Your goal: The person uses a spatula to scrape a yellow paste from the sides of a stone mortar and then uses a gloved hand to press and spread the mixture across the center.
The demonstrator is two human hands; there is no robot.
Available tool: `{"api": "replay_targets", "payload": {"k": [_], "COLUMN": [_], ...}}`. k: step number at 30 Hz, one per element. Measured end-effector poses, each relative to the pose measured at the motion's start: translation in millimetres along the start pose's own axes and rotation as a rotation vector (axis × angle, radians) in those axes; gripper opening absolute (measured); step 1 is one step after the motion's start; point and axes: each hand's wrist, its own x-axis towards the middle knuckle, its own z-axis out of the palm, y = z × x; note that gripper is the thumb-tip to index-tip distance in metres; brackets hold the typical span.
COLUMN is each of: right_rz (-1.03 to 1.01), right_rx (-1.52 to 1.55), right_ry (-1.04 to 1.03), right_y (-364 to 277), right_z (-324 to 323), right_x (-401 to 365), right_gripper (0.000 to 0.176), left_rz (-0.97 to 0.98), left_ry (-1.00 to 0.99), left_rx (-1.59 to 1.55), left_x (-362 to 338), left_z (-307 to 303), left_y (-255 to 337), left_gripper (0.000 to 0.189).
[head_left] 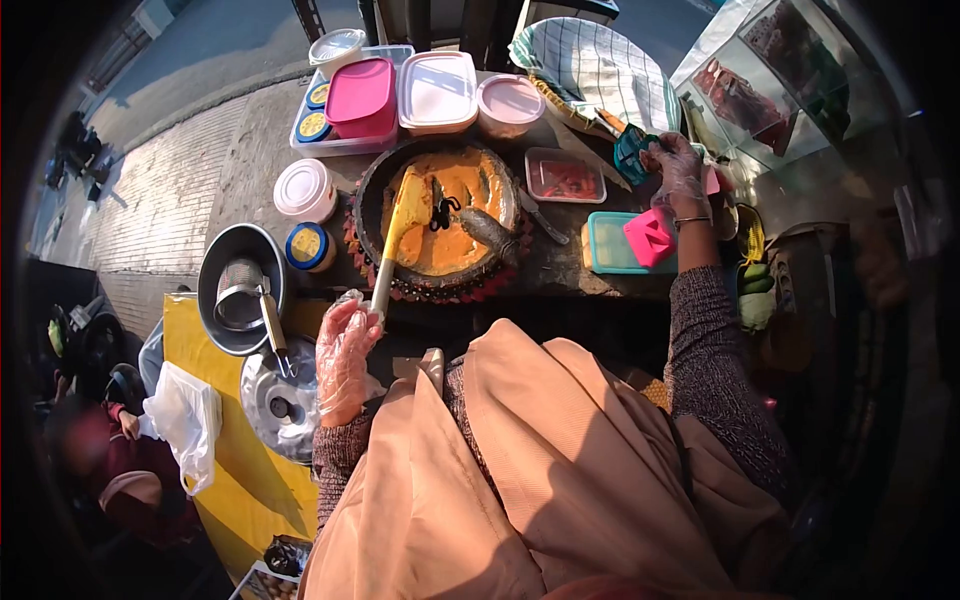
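My left hand (345, 355), in a clear plastic glove, grips the handle of a wooden spatula (400, 225) whose blade lies in a wide stone mortar (372, 195) full of orange paste. A metal spoon (490, 228) rests in the paste too. My right hand (678, 170), also gloved, reaches to the right of the mortar and closes on a teal object (632, 152) above a teal box (606, 245) with a pink lid (650, 238). I cannot make out what the teal object is.
Lidded plastic boxes (437, 90) and a pink one (360, 97) stand behind the mortar. A red-filled container (565, 175), a checked cloth basket (600, 65), a glass case (770, 80), metal bowl with strainer (240, 285) and pot lid (280, 405) surround me. A person (110, 460) sits lower left.
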Motion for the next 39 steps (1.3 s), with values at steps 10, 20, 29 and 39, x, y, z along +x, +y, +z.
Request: {"api": "replay_targets", "payload": {"k": [10,20,29,39], "right_rz": [0.084,0.144,0.203,-0.28], "right_rx": [-0.365,-0.743,-0.847,-0.574], "right_ry": [0.213,0.151,-0.059,-0.379], "right_y": [122.9,145.5,116.8,18.1], "right_z": [-11.3,-6.5,-12.8,94.6], "right_x": [-6.7,10.7,10.2,-126.8], "right_gripper": [0.013,0.018,0.055,0.034], "left_rz": [0.053,0.205,0.397,0.101], "left_ry": [-0.042,0.062,0.172,-0.053], "left_rx": [0.386,0.721,1.239,1.204], "left_x": [9.3,23.1,33.2,55.5], "left_z": [19.6,18.3,1.3,-20.3], "left_y": [3.6,-9.2,-29.2,-41.3], "left_gripper": [0.039,0.04,0.036,0.048]}}
